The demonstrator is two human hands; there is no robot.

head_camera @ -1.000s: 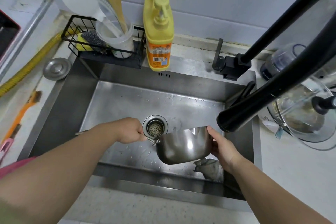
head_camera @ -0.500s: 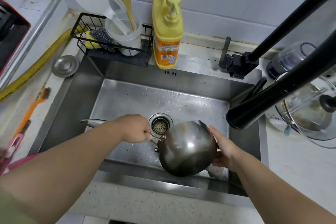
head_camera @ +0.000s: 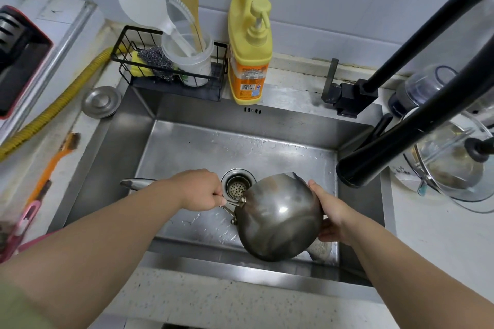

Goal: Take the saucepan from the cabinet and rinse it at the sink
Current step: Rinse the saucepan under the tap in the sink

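saucepan point(head_camera: 280, 218): steel, held over the near right part of the sink point(head_camera: 192, 147), just right of the drain strainer point(head_camera: 237, 187); tipped so the base faces the camera and the mouth faces away and down, likely to dump rinse water.
left hand point(head_camera: 199, 189): fist closed round the pan's long handle, just left of the drain; handle end sticks out past the wrist. Gives leverage for the tilt.
right hand point(head_camera: 330, 212): fingers spread against the pan's right wall, steadying the bowl; partly hidden, so contact extent unclear.
faucet spout point(head_camera: 355, 171): black, right of the drain, above and beside the pan; no stream visible.
soap bottle point(head_camera: 250, 43): yellow pump, behind the sink, untouched.
status: pan out of the cabinet; draining stage, by my read.
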